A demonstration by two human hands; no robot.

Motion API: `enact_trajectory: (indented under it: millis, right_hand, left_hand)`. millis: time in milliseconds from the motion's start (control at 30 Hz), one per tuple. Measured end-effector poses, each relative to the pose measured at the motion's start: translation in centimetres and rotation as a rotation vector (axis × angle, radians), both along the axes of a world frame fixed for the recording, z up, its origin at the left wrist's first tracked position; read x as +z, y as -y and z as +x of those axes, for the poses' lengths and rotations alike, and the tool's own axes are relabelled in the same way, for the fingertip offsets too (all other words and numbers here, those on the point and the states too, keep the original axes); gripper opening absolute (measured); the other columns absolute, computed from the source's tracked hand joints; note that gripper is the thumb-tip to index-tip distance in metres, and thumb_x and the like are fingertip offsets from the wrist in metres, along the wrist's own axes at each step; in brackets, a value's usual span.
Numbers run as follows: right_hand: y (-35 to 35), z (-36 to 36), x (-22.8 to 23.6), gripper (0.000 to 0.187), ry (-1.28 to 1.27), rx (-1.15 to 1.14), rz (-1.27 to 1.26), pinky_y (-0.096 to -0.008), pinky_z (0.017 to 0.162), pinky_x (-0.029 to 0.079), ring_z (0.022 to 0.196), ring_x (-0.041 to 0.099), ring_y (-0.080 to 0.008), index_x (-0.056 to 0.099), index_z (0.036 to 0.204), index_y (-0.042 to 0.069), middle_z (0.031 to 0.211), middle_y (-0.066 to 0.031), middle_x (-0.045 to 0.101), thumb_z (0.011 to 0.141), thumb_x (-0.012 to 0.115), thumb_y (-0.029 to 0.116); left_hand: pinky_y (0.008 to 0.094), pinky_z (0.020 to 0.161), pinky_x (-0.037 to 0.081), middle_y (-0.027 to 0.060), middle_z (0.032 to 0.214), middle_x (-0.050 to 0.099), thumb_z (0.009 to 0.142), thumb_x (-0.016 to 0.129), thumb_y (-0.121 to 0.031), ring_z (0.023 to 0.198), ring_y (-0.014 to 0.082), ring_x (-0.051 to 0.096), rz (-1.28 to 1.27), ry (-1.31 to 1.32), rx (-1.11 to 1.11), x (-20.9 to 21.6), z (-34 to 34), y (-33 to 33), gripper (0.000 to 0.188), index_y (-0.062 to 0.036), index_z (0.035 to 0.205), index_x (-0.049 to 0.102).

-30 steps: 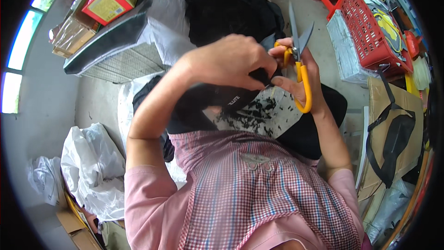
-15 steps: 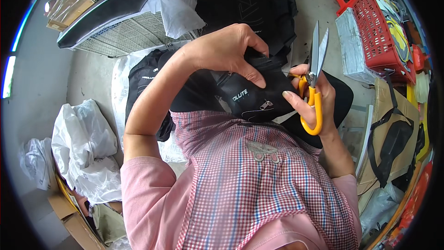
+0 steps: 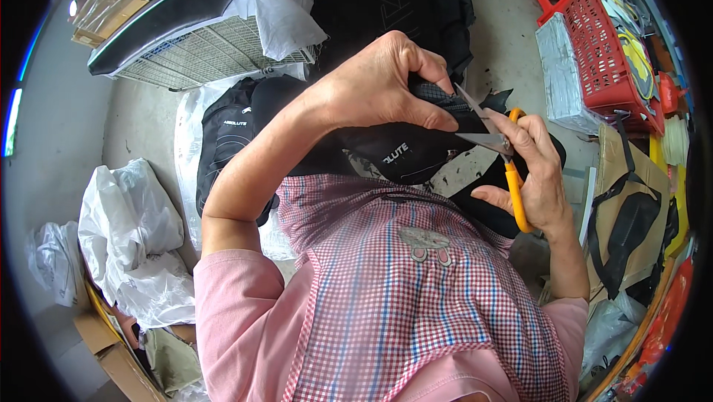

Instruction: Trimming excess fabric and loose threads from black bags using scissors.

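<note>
Right hand [image 3: 538, 175], centre right: half open round orange-handled scissors [image 3: 515, 198], blades spread. Left hand [image 3: 379, 82], upper centre: curled, gripping black fabric piece [image 3: 412, 158] mid-frame. Trimming, I judge — next snip calls for left hand kept clear. Beyond: black cloth [image 3: 379, 4], top centre.

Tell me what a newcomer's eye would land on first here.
Probably the yellow-handled metal scissors right of centre, blades open, in the right hand's grip. Next, the left hand's grip, near the middle, pinching soft black fabric close to the blade tips. Then the bright red perforated plastic basket at upper right.
</note>
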State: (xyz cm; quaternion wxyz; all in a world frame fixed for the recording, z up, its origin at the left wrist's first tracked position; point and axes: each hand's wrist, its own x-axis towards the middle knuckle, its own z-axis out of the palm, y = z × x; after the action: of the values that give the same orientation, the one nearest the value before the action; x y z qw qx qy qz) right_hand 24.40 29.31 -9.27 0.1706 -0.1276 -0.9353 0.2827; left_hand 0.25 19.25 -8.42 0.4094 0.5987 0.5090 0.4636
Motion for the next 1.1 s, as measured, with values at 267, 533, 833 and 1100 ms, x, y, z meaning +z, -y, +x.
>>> enact_trajectory:
  millis: [267, 533, 833, 1100]
  right_hand:
    - [-0.2, -0.5, 0.8, 0.079, 0.006, 0.086, 0.046, -0.0228, 0.049, 0.035, 0.061, 0.040, -0.0121, 0.057, 0.124, 0.005, 0.080, -0.0047, 0.047, 0.060, 0.086, 0.040]
    - [-0.3, -0.3, 0.1, 0.059, -0.009, 0.121, 0.014, -0.0202, 0.039, 0.029, 0.047, 0.035, -0.0089, 0.062, 0.110, 0.000, 0.070, -0.0036, 0.052, 0.066, 0.084, 0.032]
    - [-0.5, 0.2, -1.7, 0.056, -0.004, 0.089, -0.076, -0.0248, 0.045, 0.028, 0.051, 0.035, -0.0127, 0.061, 0.105, -0.003, 0.066, -0.0035, 0.048, 0.071, 0.078, 0.038]
    - [-1.7, -0.4, -0.5, 0.070, -0.059, 0.051, 0.055, -0.0260, 0.047, 0.030, 0.054, 0.036, -0.0128, 0.060, 0.112, -0.001, 0.070, -0.0031, 0.047, 0.065, 0.081, 0.045]
  left_hand:
    - [0.0193, 0.046, 0.035, -0.0016, 0.059, 0.057, 0.067, 0.079, -0.008, 0.048, 0.0068, 0.043, 0.011, -0.019, 0.041, -0.1, 0.6, 0.4, 0.014, 0.0003, 0.076, 0.071]
    - [0.0168, 0.042, 0.032, -0.0012, 0.053, 0.056, 0.066, 0.080, -0.010, 0.043, 0.0054, 0.041, -0.120, -0.008, 0.161, -0.3, 1.3, 0.9, 0.014, -0.0010, 0.072, 0.071]
    - [0.0171, 0.043, 0.032, -0.0021, 0.053, 0.055, 0.067, 0.081, -0.012, 0.044, 0.0050, 0.041, -0.159, 0.018, 0.139, -0.9, 1.1, 0.6, 0.015, -0.0015, 0.070, 0.071]
    - [0.0176, 0.044, 0.032, -0.0037, 0.054, 0.054, 0.067, 0.081, -0.012, 0.046, 0.0042, 0.040, -0.196, 0.031, 0.177, -0.3, 0.9, 0.5, 0.014, -0.0035, 0.069, 0.071]
